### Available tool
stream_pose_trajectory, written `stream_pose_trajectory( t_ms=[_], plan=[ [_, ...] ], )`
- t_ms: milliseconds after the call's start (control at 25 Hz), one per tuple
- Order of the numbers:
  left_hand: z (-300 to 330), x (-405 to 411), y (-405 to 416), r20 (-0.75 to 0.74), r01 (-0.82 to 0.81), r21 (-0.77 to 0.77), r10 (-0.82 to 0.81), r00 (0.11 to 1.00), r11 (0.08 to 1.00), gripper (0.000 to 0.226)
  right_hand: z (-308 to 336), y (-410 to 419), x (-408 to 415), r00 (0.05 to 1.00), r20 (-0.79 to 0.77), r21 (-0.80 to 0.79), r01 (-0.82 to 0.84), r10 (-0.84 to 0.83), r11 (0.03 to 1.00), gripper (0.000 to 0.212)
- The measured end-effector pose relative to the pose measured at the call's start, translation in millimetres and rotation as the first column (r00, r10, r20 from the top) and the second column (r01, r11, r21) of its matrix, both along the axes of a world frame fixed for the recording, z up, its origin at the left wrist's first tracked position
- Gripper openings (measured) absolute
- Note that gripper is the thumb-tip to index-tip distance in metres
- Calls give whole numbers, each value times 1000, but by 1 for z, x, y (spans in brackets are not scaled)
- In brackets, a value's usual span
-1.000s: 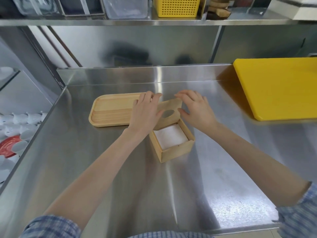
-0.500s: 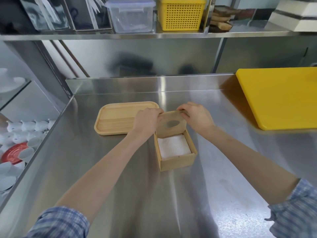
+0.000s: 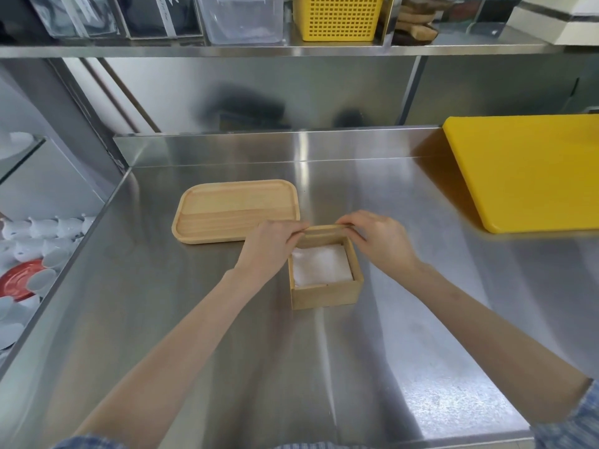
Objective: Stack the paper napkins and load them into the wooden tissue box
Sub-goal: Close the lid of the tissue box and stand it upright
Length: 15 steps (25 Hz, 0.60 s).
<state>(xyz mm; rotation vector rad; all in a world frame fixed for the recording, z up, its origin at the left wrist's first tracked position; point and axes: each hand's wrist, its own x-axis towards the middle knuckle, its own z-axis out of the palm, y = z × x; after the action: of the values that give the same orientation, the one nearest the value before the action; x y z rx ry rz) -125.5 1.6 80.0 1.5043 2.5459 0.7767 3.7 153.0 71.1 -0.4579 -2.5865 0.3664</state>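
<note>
While both my arms reach in over the steel counter, its bare surface takes up most of the view, with lots of open room near me and to the right of the box. Back edge turns up into a low steel splash wall; left edge drops off to a lower area with white cups and a red plate, both partly cut off. Yellow cutting board lies on the counter at far right, cut off by the frame edge, well apart from my hands. Overhead shelf holds a yellow basket, a clear tub and dark blurred items I can't identify. Wooden tray lies flat left of centre, empty-looking, its near right corner just beside my left hand.

Wooden tissue box sits mid-counter, top open, with the white napkin stack inside, lying flat and filling most of the floor. Wooden lid is at the box's far rim, seen almost edge-on, so its tilt is hard to judge and its hole isn't visible.

My left hand has fingers curled, thumb and fingertips pinched on the lid's left end; it also covers the box's far left corner. My right hand is the same, fingers bent and pinched on the lid's right end, covering the far right corner. Hands are apart, one at each end. Whether the lid touches the rim, can't tell.
</note>
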Motion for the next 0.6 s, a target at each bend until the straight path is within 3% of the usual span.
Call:
stream_pose_trajectory(
  t_ms=[80,280,600],
  plan=[
    [-12,6,-12,32,41,9,-41,999,999,28,-12,-10,14,997,-74,62,-29,33,998,14],
    [-37,18,-32,-107,196,56,-190,976,979,28,-41,-24,40,978,-154,137,-118,139,984,23],
    [-60,31,-41,-164,148,50,-138,977,988,29,-58,-32,48,977,-108,86,-175,184,981,25]
  ],
)
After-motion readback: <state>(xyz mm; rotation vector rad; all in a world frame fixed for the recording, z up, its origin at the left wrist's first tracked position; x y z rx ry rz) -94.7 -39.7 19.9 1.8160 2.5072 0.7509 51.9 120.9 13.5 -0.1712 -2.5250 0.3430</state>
